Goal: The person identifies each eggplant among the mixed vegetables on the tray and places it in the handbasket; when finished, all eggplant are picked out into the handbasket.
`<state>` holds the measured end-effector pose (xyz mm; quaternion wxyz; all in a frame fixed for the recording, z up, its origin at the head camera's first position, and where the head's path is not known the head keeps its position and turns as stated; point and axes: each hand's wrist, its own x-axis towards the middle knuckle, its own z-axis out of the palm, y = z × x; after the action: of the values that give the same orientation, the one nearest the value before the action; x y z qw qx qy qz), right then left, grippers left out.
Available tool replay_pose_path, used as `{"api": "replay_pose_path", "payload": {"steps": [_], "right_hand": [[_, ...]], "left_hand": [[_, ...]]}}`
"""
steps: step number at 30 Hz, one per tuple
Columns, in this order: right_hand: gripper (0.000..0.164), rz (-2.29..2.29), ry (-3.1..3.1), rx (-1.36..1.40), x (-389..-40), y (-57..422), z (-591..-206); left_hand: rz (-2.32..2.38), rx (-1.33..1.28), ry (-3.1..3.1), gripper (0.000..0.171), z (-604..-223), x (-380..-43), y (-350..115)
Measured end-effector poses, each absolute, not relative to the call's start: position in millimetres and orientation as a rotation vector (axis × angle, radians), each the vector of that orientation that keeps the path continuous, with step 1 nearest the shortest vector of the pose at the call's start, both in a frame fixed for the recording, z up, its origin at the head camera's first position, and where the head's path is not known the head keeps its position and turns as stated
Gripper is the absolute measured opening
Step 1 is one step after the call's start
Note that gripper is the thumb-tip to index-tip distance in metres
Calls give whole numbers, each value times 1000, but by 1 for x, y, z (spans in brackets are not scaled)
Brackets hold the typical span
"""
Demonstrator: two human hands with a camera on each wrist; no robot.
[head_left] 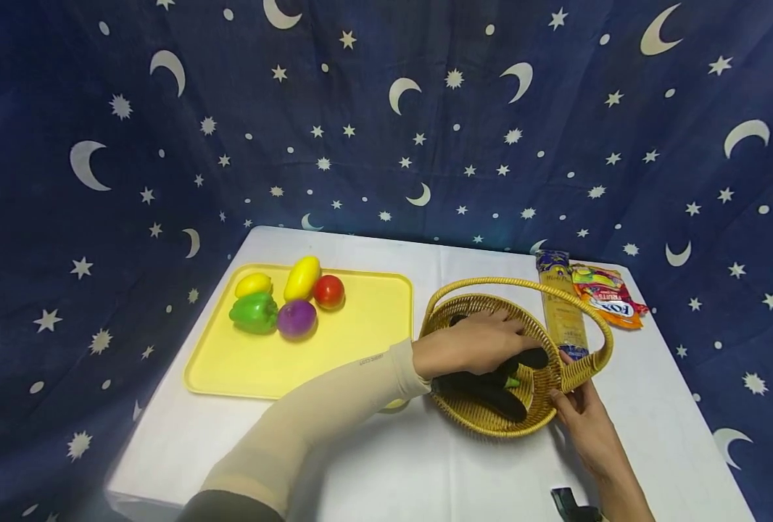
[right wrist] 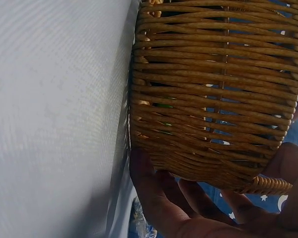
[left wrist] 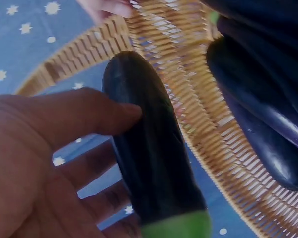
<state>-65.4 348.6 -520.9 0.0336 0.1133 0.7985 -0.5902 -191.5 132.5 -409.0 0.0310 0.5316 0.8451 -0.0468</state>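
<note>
Over the basket, my left hand (head_left: 471,345) grips a dark eggplant (left wrist: 146,144) between thumb and fingers; its green end points toward the bottom of the left wrist view. Several more dark eggplants (head_left: 491,397) lie inside the round wicker basket (head_left: 484,429), partly covered by my left hand in the head view. My right hand (head_left: 585,428) holds the basket's right side by the foot of its arched handle (head_left: 510,281). In the right wrist view the fingers of that hand curve along the woven wall (right wrist: 218,104).
A yellow tray (head_left: 354,362) on the left carries a green bell pepper (head_left: 254,313), a purple round vegetable (head_left: 296,319), a tomato (head_left: 329,291) and two yellow fruits (head_left: 303,278). Behind the basket lie a pasta pack (head_left: 565,319) and a candy bag (head_left: 608,296). A starry curtain (head_left: 360,109) surrounds the white table.
</note>
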Motion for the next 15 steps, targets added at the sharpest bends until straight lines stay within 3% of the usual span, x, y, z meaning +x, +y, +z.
{"api": "replay_pose_path", "payload": {"steps": [9, 15], "right_hand": [[76, -1770, 2434, 411, -68, 350, -521], [77, -1801, 2415, 409, -68, 351, -521]], "left_hand": [[-371, 1450, 2610, 47, -431, -211, 148], [-471, 1476, 2629, 44, -437, -215, 158]]}}
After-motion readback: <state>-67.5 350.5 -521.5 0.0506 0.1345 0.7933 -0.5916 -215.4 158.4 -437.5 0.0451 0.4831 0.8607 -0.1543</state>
